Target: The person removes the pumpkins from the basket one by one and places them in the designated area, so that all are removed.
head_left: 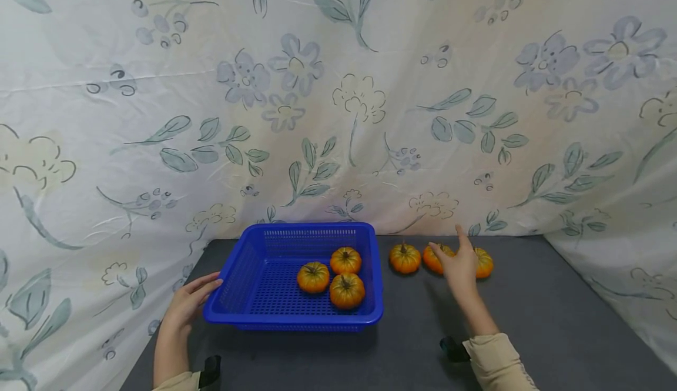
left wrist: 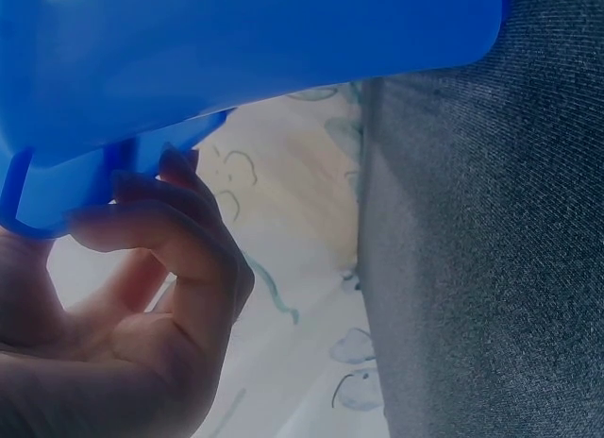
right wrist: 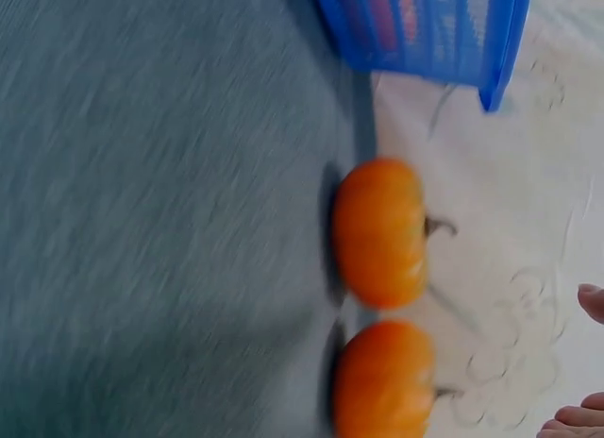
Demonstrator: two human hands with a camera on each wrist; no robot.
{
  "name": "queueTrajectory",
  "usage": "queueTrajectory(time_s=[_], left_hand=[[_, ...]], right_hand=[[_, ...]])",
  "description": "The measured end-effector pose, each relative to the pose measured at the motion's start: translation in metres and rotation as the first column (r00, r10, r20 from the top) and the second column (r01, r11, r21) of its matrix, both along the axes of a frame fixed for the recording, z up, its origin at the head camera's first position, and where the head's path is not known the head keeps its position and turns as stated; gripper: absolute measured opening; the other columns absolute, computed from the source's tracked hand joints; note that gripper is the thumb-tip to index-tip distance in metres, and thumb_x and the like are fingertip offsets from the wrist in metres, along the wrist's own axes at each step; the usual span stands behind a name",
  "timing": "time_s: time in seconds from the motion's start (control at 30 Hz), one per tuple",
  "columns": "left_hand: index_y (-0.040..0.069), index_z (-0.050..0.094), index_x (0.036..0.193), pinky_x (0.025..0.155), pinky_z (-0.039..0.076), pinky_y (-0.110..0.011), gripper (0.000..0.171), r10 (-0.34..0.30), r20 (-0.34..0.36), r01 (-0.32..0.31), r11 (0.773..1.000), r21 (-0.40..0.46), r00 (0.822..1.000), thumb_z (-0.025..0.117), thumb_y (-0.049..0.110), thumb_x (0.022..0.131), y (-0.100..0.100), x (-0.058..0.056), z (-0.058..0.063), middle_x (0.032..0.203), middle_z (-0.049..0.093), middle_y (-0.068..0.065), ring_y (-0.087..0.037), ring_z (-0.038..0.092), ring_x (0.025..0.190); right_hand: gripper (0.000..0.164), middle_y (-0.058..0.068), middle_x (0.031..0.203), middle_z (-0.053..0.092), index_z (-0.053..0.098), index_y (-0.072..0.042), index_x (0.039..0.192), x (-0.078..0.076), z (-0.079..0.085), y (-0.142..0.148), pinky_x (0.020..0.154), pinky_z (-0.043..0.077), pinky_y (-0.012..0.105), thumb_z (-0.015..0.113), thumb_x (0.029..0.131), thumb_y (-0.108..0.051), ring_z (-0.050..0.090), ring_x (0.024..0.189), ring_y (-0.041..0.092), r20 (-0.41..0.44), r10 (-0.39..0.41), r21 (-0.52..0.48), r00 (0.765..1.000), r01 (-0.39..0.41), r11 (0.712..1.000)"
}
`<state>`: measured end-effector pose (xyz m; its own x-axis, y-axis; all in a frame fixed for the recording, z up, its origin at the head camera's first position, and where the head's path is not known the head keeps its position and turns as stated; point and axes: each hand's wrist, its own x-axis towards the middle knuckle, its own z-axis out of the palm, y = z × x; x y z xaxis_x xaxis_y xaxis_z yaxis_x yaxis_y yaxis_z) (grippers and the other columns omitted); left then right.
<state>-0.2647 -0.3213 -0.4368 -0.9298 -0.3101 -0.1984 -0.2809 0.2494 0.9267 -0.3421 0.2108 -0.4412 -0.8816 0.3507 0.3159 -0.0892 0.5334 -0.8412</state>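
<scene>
A blue plastic basket (head_left: 312, 319) with slotted sides holds three small orange pumpkins, one of them a front pumpkin (head_left: 347, 291). My left hand (head_left: 190, 300) grips the basket's left rim, fingers curled at its edge in the left wrist view. To the right of the basket, a row of three more small pumpkins sits on the dark tabletop: a left pumpkin (head_left: 405, 259), a middle pumpkin (head_left: 432, 260) and a right pumpkin (head_left: 483, 263). Over the middle and right ones hovers my right hand (head_left: 460, 266), thumb and fingers spread, holding nothing and partly covering both.
The dark grey table (head_left: 412, 344) ends at the back against a hanging white curtain (head_left: 317, 144) with a floral print. The curtain also closes in both sides. A dark strap (head_left: 453, 350) sits at my right wrist beside a beige sleeve (head_left: 494, 356).
</scene>
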Motion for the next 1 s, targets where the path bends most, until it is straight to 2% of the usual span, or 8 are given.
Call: queueTrajectory(time_s=[0.3,0.47,0.8,1.0], left_hand=[[0.003,0.049,0.141,0.078,0.055,-0.026,0.073,-0.014,-0.012,0.014,1.000,0.017,1.000,0.073,0.044,0.086,0.000,0.001,0.002,0.112,0.067,0.007,-0.002,0.064,0.089],[0.003,0.049,0.141,0.077,0.055,-0.025,0.073,-0.019,-0.012,0.020,1.000,0.023,1.000,0.073,0.044,0.085,0.000,0.001,0.001,0.110,0.067,0.008,-0.002,0.064,0.087],[0.003,0.048,0.142,0.082,0.055,-0.030,0.076,-0.006,0.004,0.006,1.000,0.009,1.000,0.074,0.045,0.084,-0.002,-0.001,-0.001,0.121,0.065,0.001,-0.003,0.063,0.092],[0.003,0.048,0.143,0.081,0.056,-0.030,0.077,-0.009,0.005,0.009,1.000,0.005,1.000,0.073,0.047,0.085,-0.003,-0.001,-0.001,0.124,0.065,-0.002,-0.005,0.064,0.094]], right_hand=[[0.080,0.027,0.152,0.036,0.031,-0.002,0.151,0.003,0.008,-0.031,0.110,0.035,0.058,0.074,0.088,-0.026,0.039,0.137,0.046,-0.007,0.093,0.040,0.996,-0.092,0.995],[0.080,0.025,0.153,0.035,0.032,-0.001,0.151,0.006,0.010,-0.046,0.111,0.035,0.056,0.075,0.087,-0.026,0.039,0.138,0.044,-0.002,0.165,0.028,0.986,-0.165,0.986],[0.077,0.024,0.151,0.040,0.037,-0.001,0.148,0.014,0.014,-0.079,0.112,0.033,0.058,0.074,0.087,-0.028,0.040,0.138,0.043,0.002,0.258,0.055,0.966,-0.258,0.965],[0.077,0.025,0.149,0.042,0.038,0.001,0.147,0.020,0.015,-0.096,0.110,0.036,0.058,0.076,0.086,-0.026,0.043,0.135,0.044,0.007,0.327,0.062,0.945,-0.327,0.943]])
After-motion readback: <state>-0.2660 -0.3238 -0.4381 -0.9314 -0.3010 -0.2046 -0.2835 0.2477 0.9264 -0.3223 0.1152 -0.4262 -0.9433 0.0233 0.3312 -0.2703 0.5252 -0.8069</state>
